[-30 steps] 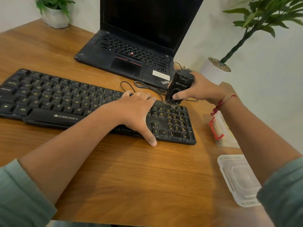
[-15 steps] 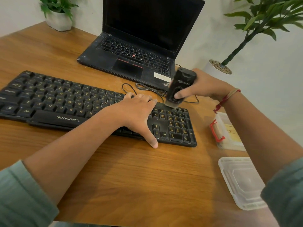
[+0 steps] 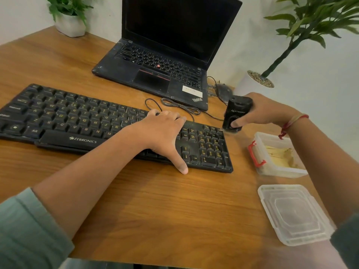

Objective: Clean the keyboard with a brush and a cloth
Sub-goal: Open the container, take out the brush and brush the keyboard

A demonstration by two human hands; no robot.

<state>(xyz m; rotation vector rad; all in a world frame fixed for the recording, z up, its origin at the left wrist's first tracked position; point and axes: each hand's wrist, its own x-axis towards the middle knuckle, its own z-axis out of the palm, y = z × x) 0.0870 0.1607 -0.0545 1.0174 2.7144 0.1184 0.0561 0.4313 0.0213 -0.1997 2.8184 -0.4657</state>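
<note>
A black Zebronics keyboard [image 3: 58,121] lies across the wooden desk. My left hand [image 3: 161,133] rests flat on its right-middle keys, fingers reaching the far edge and thumb stretched down past the front edge. My right hand [image 3: 266,111] grips a stubby black brush tool [image 3: 236,113], held upright. Its bristle end hangs just off the keyboard's far right corner, by the number pad [image 3: 209,146].
A black laptop [image 3: 155,74] stands open behind the keyboard, with a coiled cable [image 3: 180,107] and a mouse [image 3: 223,92] beside it. An open plastic box [image 3: 279,169] with a yellowish cloth and its lid [image 3: 295,216] sit at the right. Potted plants [image 3: 70,26] [image 3: 254,82] flank the back.
My right hand has carried the brush rightward, from the top of the number pad to just past the keyboard's right corner. My left hand stays in place.
</note>
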